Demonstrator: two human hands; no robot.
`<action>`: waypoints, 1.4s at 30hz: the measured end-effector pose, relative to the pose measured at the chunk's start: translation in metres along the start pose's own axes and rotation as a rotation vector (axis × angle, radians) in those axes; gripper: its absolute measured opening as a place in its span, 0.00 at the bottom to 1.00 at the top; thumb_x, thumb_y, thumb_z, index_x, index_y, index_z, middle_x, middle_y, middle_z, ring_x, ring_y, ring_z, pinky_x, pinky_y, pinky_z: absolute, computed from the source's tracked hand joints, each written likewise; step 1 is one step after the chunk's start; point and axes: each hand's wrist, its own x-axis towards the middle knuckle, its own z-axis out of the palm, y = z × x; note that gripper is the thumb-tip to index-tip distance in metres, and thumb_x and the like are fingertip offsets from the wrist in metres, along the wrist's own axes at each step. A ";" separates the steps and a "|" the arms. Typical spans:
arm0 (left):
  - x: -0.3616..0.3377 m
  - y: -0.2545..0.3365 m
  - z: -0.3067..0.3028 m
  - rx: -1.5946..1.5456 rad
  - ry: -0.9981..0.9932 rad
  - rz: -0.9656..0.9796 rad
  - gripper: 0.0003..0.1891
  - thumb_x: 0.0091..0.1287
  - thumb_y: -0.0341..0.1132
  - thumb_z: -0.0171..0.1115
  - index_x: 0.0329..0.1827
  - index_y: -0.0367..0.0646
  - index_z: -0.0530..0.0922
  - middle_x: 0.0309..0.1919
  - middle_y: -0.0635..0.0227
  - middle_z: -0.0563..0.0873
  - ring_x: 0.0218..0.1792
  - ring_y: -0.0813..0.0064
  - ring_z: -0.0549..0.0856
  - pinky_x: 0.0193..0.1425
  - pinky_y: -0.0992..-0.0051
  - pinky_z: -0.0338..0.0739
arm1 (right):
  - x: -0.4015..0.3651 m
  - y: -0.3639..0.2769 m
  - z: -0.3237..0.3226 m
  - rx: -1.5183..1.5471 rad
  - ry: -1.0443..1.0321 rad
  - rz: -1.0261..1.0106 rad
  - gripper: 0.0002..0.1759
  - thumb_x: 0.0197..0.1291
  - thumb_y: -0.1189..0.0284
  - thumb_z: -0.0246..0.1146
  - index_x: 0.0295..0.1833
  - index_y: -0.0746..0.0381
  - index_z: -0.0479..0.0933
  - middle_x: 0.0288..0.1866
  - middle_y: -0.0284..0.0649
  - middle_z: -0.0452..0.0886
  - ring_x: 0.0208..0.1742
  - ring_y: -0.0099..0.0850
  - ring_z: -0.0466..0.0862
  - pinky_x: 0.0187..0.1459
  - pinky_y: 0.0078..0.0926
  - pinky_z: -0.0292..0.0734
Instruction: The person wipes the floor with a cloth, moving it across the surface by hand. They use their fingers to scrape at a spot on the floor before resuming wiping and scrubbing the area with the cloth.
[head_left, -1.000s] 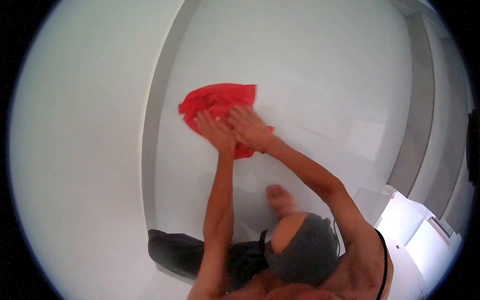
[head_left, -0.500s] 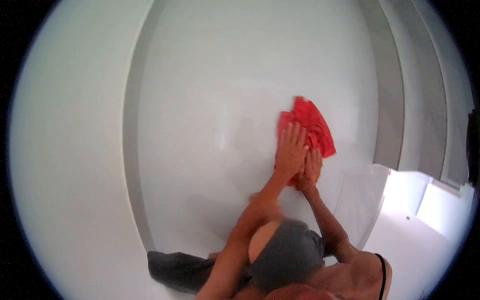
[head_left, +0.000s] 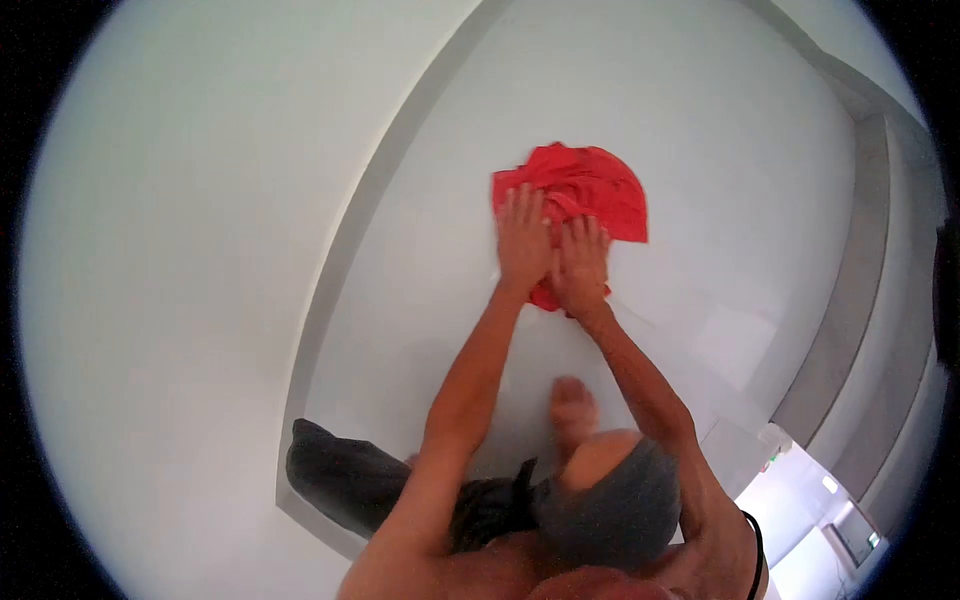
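Note:
A crumpled red cloth (head_left: 600, 185) lies spread on the pale, glossy floor (head_left: 420, 290). My left hand (head_left: 524, 240) rests flat on the cloth's left part, fingers stretched forward. Close beside it, my right hand (head_left: 580, 262) also lies flat on the cloth with its fingers extended. Both palms face down, so what is under them is hidden. Some of the cloth shows behind the hands, near the wrists.
A white wall (head_left: 180, 280) with a grey baseboard (head_left: 345, 235) runs along the left. Grey-edged steps (head_left: 835, 320) rise at the right. A bright doorway area (head_left: 800, 500) is at lower right. My bare foot (head_left: 572, 405) and dark-clothed knee (head_left: 610, 500) are below the hands.
Both hands and the cloth have moved left across the floor, closer to the left wall. The cloth is spread wider, the hands sit more side by side, and my view has turned.

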 end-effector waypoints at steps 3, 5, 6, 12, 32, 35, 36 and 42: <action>-0.031 -0.053 -0.036 -0.009 0.049 -0.219 0.26 0.83 0.38 0.50 0.80 0.38 0.69 0.83 0.49 0.64 0.84 0.44 0.60 0.87 0.49 0.52 | 0.013 -0.044 0.037 0.108 -0.013 -0.190 0.28 0.67 0.67 0.63 0.69 0.71 0.75 0.75 0.61 0.72 0.79 0.62 0.65 0.81 0.67 0.50; -0.055 -0.083 -0.058 -0.016 0.127 -0.335 0.25 0.83 0.38 0.49 0.79 0.37 0.69 0.83 0.47 0.64 0.83 0.43 0.61 0.87 0.48 0.52 | 0.019 -0.074 0.063 0.211 -0.025 -0.312 0.27 0.66 0.67 0.62 0.67 0.72 0.77 0.72 0.62 0.75 0.78 0.63 0.68 0.80 0.69 0.52; -0.076 -0.088 -0.071 -0.073 0.182 -0.407 0.25 0.84 0.39 0.49 0.79 0.37 0.69 0.83 0.46 0.64 0.82 0.43 0.61 0.87 0.48 0.52 | 0.014 -0.088 0.072 0.250 -0.063 -0.361 0.27 0.66 0.67 0.62 0.66 0.73 0.78 0.71 0.62 0.77 0.78 0.63 0.69 0.80 0.70 0.53; -0.175 -0.125 -0.078 0.113 0.363 -0.626 0.26 0.84 0.41 0.47 0.78 0.34 0.69 0.80 0.41 0.66 0.81 0.39 0.62 0.86 0.46 0.54 | -0.019 -0.143 0.080 0.216 -0.183 -0.690 0.28 0.67 0.65 0.60 0.67 0.73 0.78 0.73 0.62 0.76 0.80 0.60 0.69 0.80 0.68 0.55; -0.097 -0.106 -0.063 0.048 0.436 -0.742 0.32 0.69 0.32 0.62 0.78 0.43 0.72 0.81 0.43 0.64 0.81 0.35 0.60 0.85 0.43 0.53 | 0.053 -0.110 0.067 0.209 -0.459 -0.758 0.22 0.65 0.72 0.63 0.64 0.65 0.78 0.70 0.52 0.77 0.75 0.53 0.70 0.79 0.56 0.58; -0.112 -0.107 -0.054 0.111 0.468 -0.658 0.31 0.68 0.32 0.65 0.77 0.48 0.75 0.80 0.45 0.66 0.81 0.36 0.60 0.83 0.42 0.55 | 0.047 -0.103 0.072 0.258 -0.452 -0.818 0.25 0.68 0.68 0.63 0.67 0.68 0.77 0.71 0.55 0.78 0.77 0.53 0.70 0.79 0.60 0.59; -0.111 -0.110 -0.055 0.126 0.462 -0.651 0.30 0.67 0.32 0.64 0.76 0.48 0.76 0.80 0.46 0.66 0.81 0.36 0.60 0.83 0.41 0.55 | 0.050 -0.103 0.074 0.338 -0.431 -0.809 0.23 0.68 0.68 0.63 0.64 0.68 0.78 0.68 0.55 0.79 0.74 0.54 0.73 0.77 0.60 0.62; -0.106 -0.137 -0.033 0.136 0.441 -0.628 0.28 0.65 0.28 0.59 0.72 0.46 0.79 0.80 0.48 0.66 0.81 0.36 0.61 0.83 0.39 0.54 | 0.119 -0.109 0.094 0.387 -0.494 -0.285 0.14 0.72 0.72 0.60 0.56 0.69 0.79 0.49 0.57 0.84 0.52 0.54 0.87 0.54 0.50 0.82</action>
